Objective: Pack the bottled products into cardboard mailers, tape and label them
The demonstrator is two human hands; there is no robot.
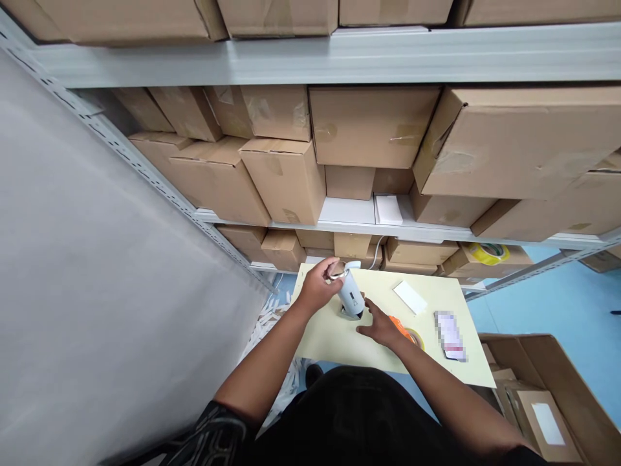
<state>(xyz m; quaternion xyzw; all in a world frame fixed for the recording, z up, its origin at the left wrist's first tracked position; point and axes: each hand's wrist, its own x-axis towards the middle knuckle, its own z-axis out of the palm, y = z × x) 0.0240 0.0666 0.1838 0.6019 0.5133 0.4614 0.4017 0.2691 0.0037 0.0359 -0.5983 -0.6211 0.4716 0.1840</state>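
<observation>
A pale blue-grey cylinder (350,294) with a small dark slot on its side stands tilted over the near-left part of the cream table (330,343). My left hand (317,285) is closed on its upper end, around a ring-like rim. What that open-looking top is, I cannot make out. Something dark shows at the lower end of the cylinder, close to the table. Just right of that end is my right hand (381,323), its thumb and fingers spread with nothing between them. An orange tape dispenser (398,325) with a tape roll lies partly behind my right wrist.
On the table lie a white flat box (410,297) and a blurred-out phone (449,335). Shelves (291,61) full of cardboard boxes rise behind it. Yellow tape (489,254) rests on a low box. An open carton (548,388) stands at right, and paper strips (262,323) litter the left floor.
</observation>
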